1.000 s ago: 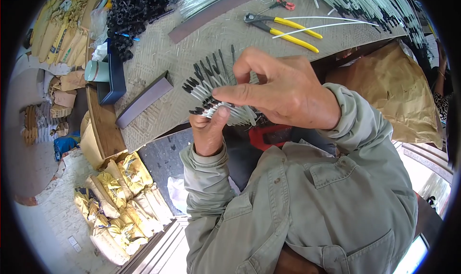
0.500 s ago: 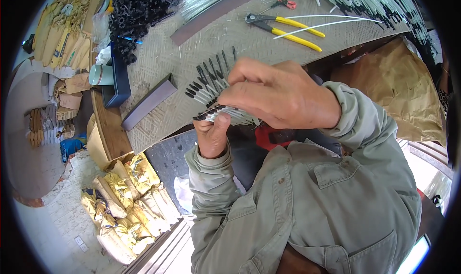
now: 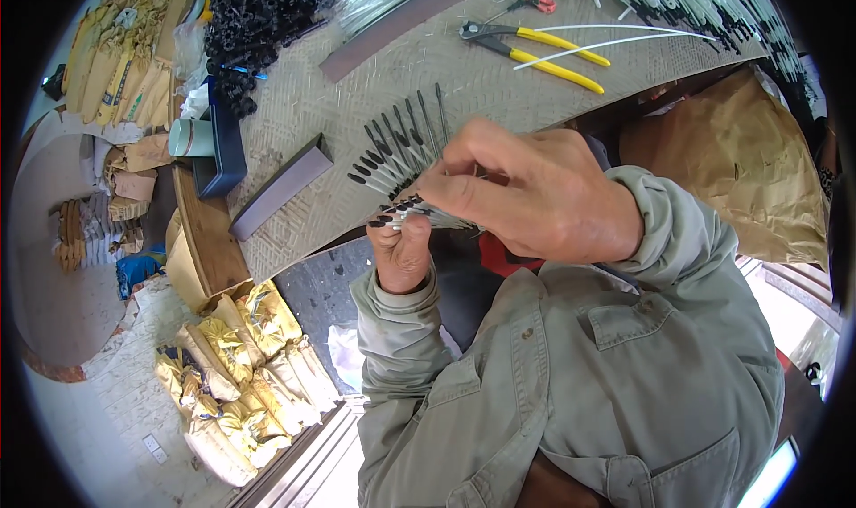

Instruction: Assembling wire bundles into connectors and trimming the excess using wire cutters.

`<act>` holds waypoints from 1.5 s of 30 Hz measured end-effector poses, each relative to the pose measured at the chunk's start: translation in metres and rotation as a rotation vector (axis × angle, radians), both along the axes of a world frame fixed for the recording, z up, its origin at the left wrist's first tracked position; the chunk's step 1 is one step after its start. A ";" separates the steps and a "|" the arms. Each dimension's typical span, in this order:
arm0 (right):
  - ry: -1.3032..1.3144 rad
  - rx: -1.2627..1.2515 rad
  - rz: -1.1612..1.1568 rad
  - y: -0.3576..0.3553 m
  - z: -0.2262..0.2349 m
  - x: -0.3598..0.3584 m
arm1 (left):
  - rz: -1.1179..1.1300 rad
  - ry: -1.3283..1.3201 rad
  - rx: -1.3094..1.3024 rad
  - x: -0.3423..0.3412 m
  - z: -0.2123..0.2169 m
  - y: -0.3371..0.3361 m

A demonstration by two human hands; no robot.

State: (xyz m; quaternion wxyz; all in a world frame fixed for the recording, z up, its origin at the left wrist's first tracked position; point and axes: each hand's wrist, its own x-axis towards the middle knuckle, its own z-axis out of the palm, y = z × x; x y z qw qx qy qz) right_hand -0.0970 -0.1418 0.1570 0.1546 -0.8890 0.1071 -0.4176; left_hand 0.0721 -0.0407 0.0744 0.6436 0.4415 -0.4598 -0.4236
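My left hand [image 3: 401,257] is closed around a fanned bundle of thin white rods with black tips [image 3: 382,171], its thumb pressing across them. The tips spread up and to the left over the table's near edge, and several thin dark stems stand out higher in the fan. My right hand [image 3: 539,196] is over the right side of the bundle, its thumb and fingers pinched together. What lies in that pinch is hidden behind the fingers.
On the table [image 3: 357,102] lie yellow-handled pincers [image 3: 535,49], a red-handled tool [image 3: 536,0], loose white rods, a heap of black parts [image 3: 259,27] and angled strips [image 3: 281,187]. A blue tray [image 3: 218,143] stands left. Wrapped packets [image 3: 241,374] sit lower left; brown paper [image 3: 727,169] lies right.
My right hand has shifted slightly right and down, and its pinching fingers have drawn back a little from the bundle. The left hand keeps its hold on the rods.
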 end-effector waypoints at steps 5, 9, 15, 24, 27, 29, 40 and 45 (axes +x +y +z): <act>0.005 0.012 0.004 0.001 -0.001 -0.001 | 0.024 -0.013 0.005 0.000 -0.001 -0.001; -0.014 0.027 0.004 0.002 -0.001 -0.001 | 0.050 0.022 0.002 -0.002 -0.003 0.000; -0.033 0.033 0.024 0.000 -0.003 -0.001 | 0.009 0.128 -0.027 -0.007 0.008 -0.006; 0.141 -0.024 0.064 -0.007 0.015 -0.002 | 0.074 0.051 0.031 -0.001 0.004 -0.001; 0.048 0.136 0.139 -0.011 0.004 0.001 | 0.078 0.084 -0.074 -0.009 0.012 -0.006; 0.028 0.129 0.144 -0.013 0.005 0.001 | 0.075 0.036 -0.084 -0.005 0.008 -0.005; -0.045 0.135 0.218 -0.015 0.001 0.004 | -0.145 -0.133 -0.080 0.009 0.007 -0.004; 0.055 0.050 0.149 -0.013 0.003 0.003 | -0.093 -0.179 -0.019 0.010 0.003 -0.005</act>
